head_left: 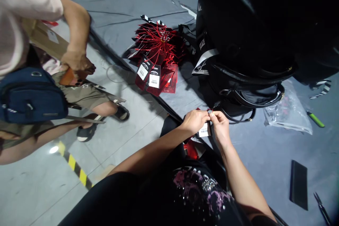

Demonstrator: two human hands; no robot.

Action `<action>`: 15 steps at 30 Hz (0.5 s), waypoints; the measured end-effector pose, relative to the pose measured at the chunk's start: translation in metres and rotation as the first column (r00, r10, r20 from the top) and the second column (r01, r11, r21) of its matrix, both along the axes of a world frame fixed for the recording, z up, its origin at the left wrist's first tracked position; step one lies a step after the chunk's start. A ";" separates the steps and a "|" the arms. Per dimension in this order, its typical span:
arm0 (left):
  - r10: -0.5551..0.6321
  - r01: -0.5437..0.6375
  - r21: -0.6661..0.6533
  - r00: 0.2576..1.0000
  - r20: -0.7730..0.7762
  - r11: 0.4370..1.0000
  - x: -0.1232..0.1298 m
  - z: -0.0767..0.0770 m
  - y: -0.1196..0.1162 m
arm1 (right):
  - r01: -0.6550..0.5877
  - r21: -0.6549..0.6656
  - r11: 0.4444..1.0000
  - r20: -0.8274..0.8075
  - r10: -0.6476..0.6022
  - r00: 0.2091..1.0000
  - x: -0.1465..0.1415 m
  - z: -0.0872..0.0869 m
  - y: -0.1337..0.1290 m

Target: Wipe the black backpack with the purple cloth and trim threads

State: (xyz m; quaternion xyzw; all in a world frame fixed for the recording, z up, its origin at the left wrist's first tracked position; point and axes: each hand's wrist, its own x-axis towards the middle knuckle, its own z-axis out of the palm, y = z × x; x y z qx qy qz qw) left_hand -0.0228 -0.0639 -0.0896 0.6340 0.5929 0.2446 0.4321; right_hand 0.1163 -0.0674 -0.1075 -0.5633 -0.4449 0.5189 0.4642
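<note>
At the table's near edge, my left hand and my right hand meet with fingertips pinched together around a thin red cord. A black tag with a white barcode label hangs just below them, between the two hands. Right behind my hands sits a black bag with glossy handles, below a larger dark pile of bags. Up and to the left, a bundle of red-corded tags lies fanned out on the grey table, some with barcode labels showing.
A clear plastic bag, a green-handled tool, a black flat case and dark pliers lie at the right. At the left sits a person with a blue bag, holding something orange.
</note>
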 end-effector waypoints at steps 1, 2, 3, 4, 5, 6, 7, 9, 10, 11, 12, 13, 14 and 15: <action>0.007 -0.007 -0.008 1.000 0.004 1.000 0.000 0.000 0.000 | 0.002 -0.002 1.000 -0.002 -0.002 1.000 0.000 0.000 0.000; 0.012 -0.012 -0.018 1.000 0.011 1.000 0.000 0.000 0.000 | 0.006 -0.003 1.000 -0.005 -0.006 1.000 -0.001 0.000 0.000; 0.013 -0.012 -0.027 1.000 0.022 1.000 0.000 0.000 -0.001 | 0.014 -0.004 1.000 -0.008 -0.014 1.000 -0.001 0.000 0.000; 0.006 -0.005 -0.034 0.999 0.036 0.999 0.000 0.000 -0.002 | 0.025 -0.004 1.000 -0.014 -0.025 1.000 -0.002 -0.001 0.000; -0.006 0.008 -0.038 0.999 0.049 0.999 0.000 0.001 -0.002 | 0.037 -0.006 0.999 -0.022 -0.038 0.999 -0.002 -0.001 0.000; -0.020 0.023 -0.038 0.998 0.060 0.999 -0.001 0.002 -0.003 | 0.049 -0.009 0.999 -0.032 -0.049 0.998 -0.003 -0.001 0.000; -0.028 0.031 -0.036 0.998 0.064 0.999 -0.001 0.003 -0.003 | 0.058 -0.013 0.998 -0.040 -0.059 0.997 -0.004 -0.001 -0.001; -0.008 0.009 -0.029 0.999 0.043 1.000 -0.002 0.005 -0.003 | 0.072 -0.020 0.997 -0.055 -0.073 0.996 -0.005 -0.002 -0.001; 0.016 -0.016 -0.023 1.000 0.022 1.000 -0.002 0.005 -0.003 | 0.078 -0.023 0.997 -0.062 -0.079 0.995 -0.006 -0.002 -0.001; 0.040 -0.040 -0.018 0.999 -0.001 0.999 -0.001 0.006 -0.003 | 0.082 -0.026 0.996 -0.069 -0.084 0.994 -0.006 -0.002 -0.001; 0.055 -0.055 -0.013 0.998 -0.017 0.998 -0.001 0.006 -0.003 | 0.085 -0.030 0.996 -0.077 -0.087 0.993 -0.006 -0.003 -0.001; 0.057 -0.057 -0.010 0.998 -0.026 0.998 -0.001 0.006 -0.003 | 0.088 -0.036 0.995 -0.087 -0.091 0.992 -0.006 -0.003 -0.001; 0.046 -0.046 -0.009 0.999 -0.029 0.999 0.000 0.006 -0.003 | 0.089 -0.045 0.995 -0.096 -0.093 0.991 -0.006 -0.003 -0.001; 0.027 -0.028 -0.010 0.999 -0.031 1.000 0.000 0.006 -0.004 | 0.090 -0.054 0.994 -0.103 -0.095 0.990 -0.006 -0.004 0.000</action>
